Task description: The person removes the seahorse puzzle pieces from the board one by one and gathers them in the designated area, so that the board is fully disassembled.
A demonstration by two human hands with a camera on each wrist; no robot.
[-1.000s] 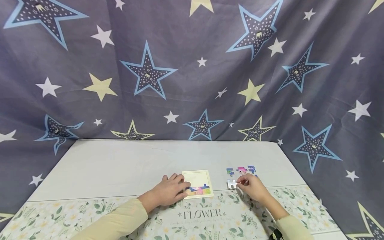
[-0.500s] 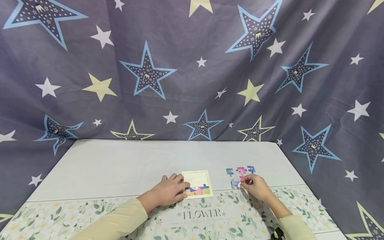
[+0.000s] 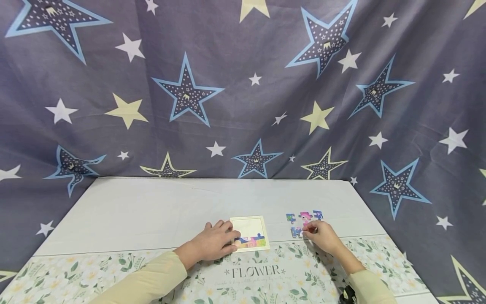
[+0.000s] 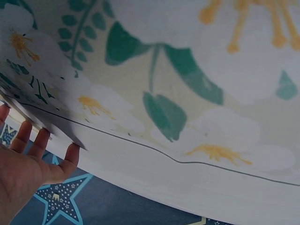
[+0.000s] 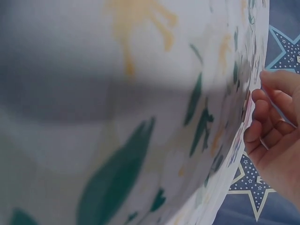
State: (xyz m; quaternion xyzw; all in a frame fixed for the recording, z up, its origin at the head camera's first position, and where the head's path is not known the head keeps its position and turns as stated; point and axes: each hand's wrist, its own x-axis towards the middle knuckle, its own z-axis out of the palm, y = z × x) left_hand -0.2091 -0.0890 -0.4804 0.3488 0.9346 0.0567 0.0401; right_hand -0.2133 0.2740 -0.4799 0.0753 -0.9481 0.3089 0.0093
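Head view: left hand (image 3: 214, 241) palm down, fingers spread, tips on the left edge of the puzzle tray (image 3: 266, 238); right hand (image 3: 322, 238) pinches the puzzle piece (image 3: 296, 232) narrowly, between tray and the right edge of the tabletop (image 3: 152, 211). Left wrist view: fingers parted. Right wrist view: fingers curled, thumb close above.

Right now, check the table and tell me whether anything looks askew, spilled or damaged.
Nothing stands out. The left hand rests on the puzzle tray, filled only along its near side; loose pieces lie to its right, one touching the right hand. No spill or damage shows.
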